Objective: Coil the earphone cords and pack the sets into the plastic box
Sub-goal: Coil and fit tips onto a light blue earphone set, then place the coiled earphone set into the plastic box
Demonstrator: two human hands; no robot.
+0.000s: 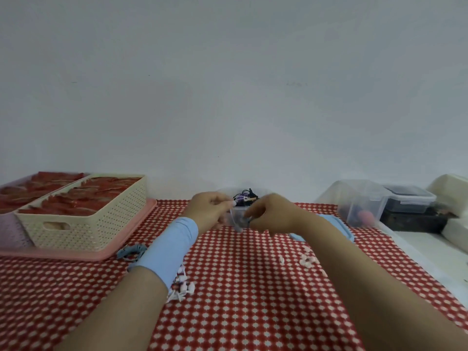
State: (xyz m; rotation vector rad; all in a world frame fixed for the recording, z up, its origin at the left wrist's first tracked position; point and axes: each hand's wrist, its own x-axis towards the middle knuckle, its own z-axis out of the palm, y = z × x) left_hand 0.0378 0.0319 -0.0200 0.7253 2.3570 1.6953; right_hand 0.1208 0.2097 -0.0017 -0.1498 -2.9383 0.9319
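Note:
A small clear plastic box (236, 216) stands on the red checked tablecloth at the far middle, between my two hands. Coiled earphone sets (245, 197), purple and black, bulge above its rim. My left hand (210, 209) is at the box's left side, fingers curled, its fingertips pinching at the top of the earphone bundle. From the right, my right hand (272, 214) has its curled fingers on the front wall of the box. Loose white earphones (307, 259) lie on the cloth under my right forearm. Another tangled set (181, 285) lies beside my left forearm.
The box's blue lid (338, 225) lies right of my right hand. A cream basket (83, 219) of red items sits on a pink tray at the left. A blue coiled item (131, 250) lies near it. Clear containers (362, 203) stand at the right.

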